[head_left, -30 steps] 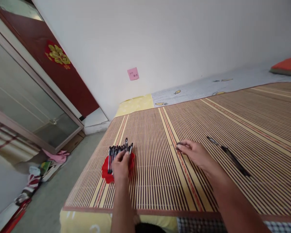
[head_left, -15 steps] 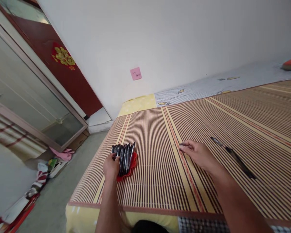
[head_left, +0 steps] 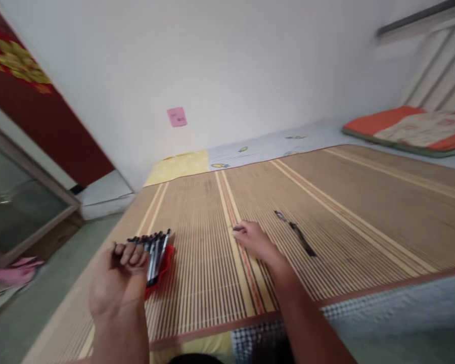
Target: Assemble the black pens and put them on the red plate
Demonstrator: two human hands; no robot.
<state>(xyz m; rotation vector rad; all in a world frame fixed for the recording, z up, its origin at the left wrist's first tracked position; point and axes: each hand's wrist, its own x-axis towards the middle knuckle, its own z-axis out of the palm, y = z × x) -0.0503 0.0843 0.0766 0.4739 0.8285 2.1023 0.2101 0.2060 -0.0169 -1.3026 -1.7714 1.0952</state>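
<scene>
My left hand [head_left: 119, 280] is raised at the near left, palm turned up and fingers curled in. Whatever those fingers hold, if anything, is hidden. Just beyond and to the right of it lies a row of black pens [head_left: 157, 258], partly covered by the hand, on a red tray-like holder [head_left: 167, 260]. Over the mat's striped band, my right hand [head_left: 252, 237] has thumb and fingers pinched together. Something dark shows at its fingertips, too small to name. To the right of that hand, a black pen [head_left: 302, 240] and a shorter dark piece [head_left: 279, 216] lie on the mat.
A striped bamboo mat [head_left: 197, 217] covers the bed. Folded orange bedding [head_left: 387, 121] lies at the far right against the wall. A pink note [head_left: 177, 117] is stuck to the wall. Pink cloth [head_left: 17, 270] lies on the floor at left.
My view has swung to the right. My left hand has come away from the pens, lifted toward me and turned palm up. My right hand keeps its pinch over the same band.
</scene>
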